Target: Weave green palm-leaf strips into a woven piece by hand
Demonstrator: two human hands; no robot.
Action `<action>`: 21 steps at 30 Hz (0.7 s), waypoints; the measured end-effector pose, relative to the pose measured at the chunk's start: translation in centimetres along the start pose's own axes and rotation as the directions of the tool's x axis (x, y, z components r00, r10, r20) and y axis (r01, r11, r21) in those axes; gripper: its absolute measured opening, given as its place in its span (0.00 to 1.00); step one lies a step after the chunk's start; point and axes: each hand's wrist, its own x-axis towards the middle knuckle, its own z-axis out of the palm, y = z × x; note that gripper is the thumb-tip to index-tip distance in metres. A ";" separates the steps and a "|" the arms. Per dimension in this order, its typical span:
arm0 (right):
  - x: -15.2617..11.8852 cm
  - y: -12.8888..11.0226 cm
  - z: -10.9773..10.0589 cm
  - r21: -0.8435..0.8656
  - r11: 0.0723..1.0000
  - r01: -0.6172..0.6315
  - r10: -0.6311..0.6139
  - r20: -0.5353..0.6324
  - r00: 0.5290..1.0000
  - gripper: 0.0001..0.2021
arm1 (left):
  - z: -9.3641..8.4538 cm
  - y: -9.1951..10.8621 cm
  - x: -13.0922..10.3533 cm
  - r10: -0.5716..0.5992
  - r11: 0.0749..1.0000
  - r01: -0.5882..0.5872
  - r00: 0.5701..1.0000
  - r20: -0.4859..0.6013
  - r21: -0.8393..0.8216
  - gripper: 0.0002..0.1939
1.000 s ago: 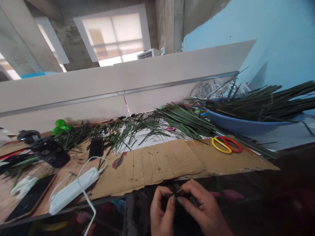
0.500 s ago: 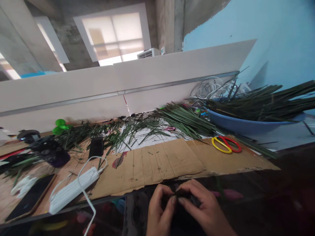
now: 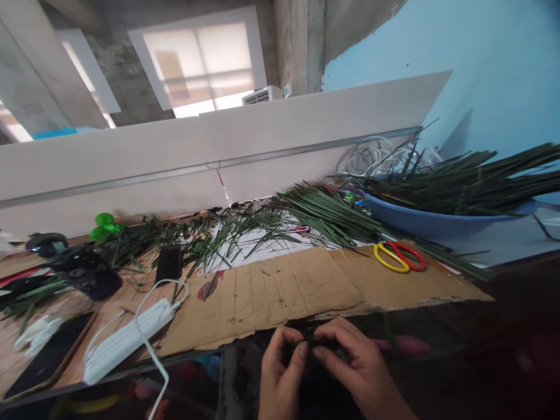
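At the front edge of the table, low in the view, are my left hand [image 3: 284,361] and my right hand [image 3: 352,359], thumbs close together. Both are closed, thumbs and forefingers pinching a small dark green piece of leaf [image 3: 309,340] between them. Most of that piece is hidden by the fingers, and its shape is hard to make out. Just beyond my hands lies a flat cardboard sheet [image 3: 280,291] with bits of green on it. Scissors [image 3: 398,257] with one yellow and one red handle rest on its right part, blades covered by the leaves.
Long green leaves [image 3: 328,213] are heaped behind the cardboard. A blue basin [image 3: 437,227] full of leaves stands at right. On the left lie a white power strip [image 3: 129,338], a large phone [image 3: 50,356], a smaller black phone [image 3: 169,262] and a dark purple object [image 3: 87,271].
My thumbs have drawn slightly apart around the dark green piece of leaf. The whole view has shifted a little; the things on the table have stayed in place.
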 end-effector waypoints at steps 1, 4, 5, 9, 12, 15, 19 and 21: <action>0.0 0.0 0.0 -0.003 1.000 0.013 -0.013 0.002 1.000 0.03 | 0.1 0.0 0.0 -0.006 1.000 0.006 1.000 -0.005 -0.009 0.16; -0.1 -0.1 0.2 -0.019 0.999 0.048 -0.048 0.007 0.999 0.06 | 0.3 0.0 -0.1 0.006 1.000 -0.006 1.000 -0.021 -0.014 0.17; -0.1 -0.1 0.3 -0.022 0.999 0.049 -0.049 0.008 0.999 0.07 | 0.2 -0.1 0.0 0.008 1.000 -0.009 1.000 -0.028 -0.010 0.18; 0.0 -0.1 0.2 -0.030 1.000 0.004 -0.003 0.040 0.999 0.07 | -0.2 -0.1 0.3 -0.027 0.998 0.027 1.000 0.003 0.053 0.19; 0.2 -0.2 -0.2 -0.034 0.998 -0.048 0.050 0.051 0.997 0.06 | -0.6 0.3 0.4 -0.061 0.993 0.055 0.997 0.056 0.102 0.17; 0.2 -0.3 -0.5 -0.018 0.996 -0.088 0.089 0.044 0.995 0.06 | -0.7 0.7 0.1 -0.102 0.993 0.099 0.994 0.039 0.071 0.17; 0.2 -0.1 -0.2 0.013 0.996 -0.088 0.088 0.009 0.996 0.03 | -0.6 0.9 -0.1 -0.120 0.992 0.119 0.993 0.016 0.039 0.17; 0.2 0.0 0.1 0.039 0.996 -0.075 0.077 -0.049 0.996 0.01 | -0.4 0.8 0.0 -0.114 0.993 0.114 0.993 -0.010 0.018 0.16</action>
